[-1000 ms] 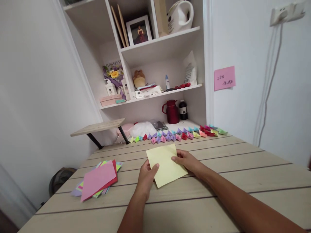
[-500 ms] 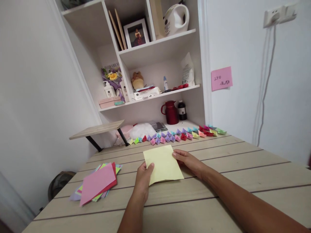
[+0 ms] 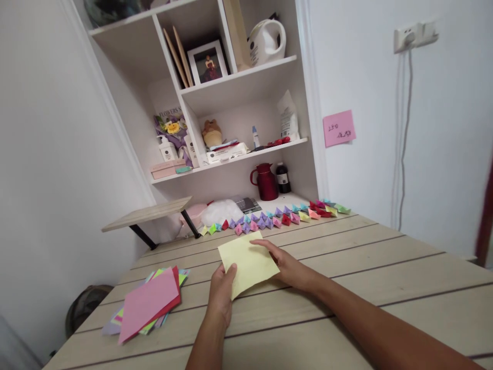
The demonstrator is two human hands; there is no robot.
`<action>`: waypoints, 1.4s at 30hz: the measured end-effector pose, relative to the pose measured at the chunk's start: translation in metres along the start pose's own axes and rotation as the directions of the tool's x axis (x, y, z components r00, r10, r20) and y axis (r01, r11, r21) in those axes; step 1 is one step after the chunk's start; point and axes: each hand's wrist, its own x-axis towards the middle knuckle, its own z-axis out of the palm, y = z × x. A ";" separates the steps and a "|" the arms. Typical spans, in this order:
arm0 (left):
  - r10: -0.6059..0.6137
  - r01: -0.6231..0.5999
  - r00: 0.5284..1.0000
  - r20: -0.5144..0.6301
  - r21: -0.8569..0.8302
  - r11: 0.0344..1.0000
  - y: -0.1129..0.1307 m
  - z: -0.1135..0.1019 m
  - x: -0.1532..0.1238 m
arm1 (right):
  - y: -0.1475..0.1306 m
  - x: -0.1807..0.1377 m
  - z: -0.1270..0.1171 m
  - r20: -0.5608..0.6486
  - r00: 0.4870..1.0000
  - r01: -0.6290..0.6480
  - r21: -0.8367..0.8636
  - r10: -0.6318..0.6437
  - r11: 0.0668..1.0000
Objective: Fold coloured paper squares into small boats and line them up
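A square sheet of pale yellow paper [image 3: 246, 264] is held up a little above the wooden table, tilted, its lower edge slightly bowed. My left hand [image 3: 222, 294] pinches its left edge, thumb on the front face and fingers behind. At the right edge is my right hand [image 3: 287, 264], one digit stretched over the upper part of the sheet and the other fingers mostly hidden behind it. To the left lies a loose stack of coloured paper sheets [image 3: 148, 303], pink on top with red, green and lilac beneath.
Rows of small folded paper pieces [image 3: 265, 222] in many colours line the table's back edge. A small raised wooden stand [image 3: 148, 213] is at the back left. Behind are white shelves with a red jug [image 3: 267, 182] and a dark bottle [image 3: 282, 178]. A pink note [image 3: 339, 128] hangs on the wall.
My right hand has slid further over the sheet, its digit now reaching across the upper part. The paper has turned and tilted somewhat. My head view has shifted slightly right.
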 end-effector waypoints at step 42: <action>0.092 -0.108 0.992 0.081 0.209 0.972 -0.001 0.001 -0.003 | 0.028 0.002 -0.010 -0.150 0.925 -0.283 0.342 0.349 0.896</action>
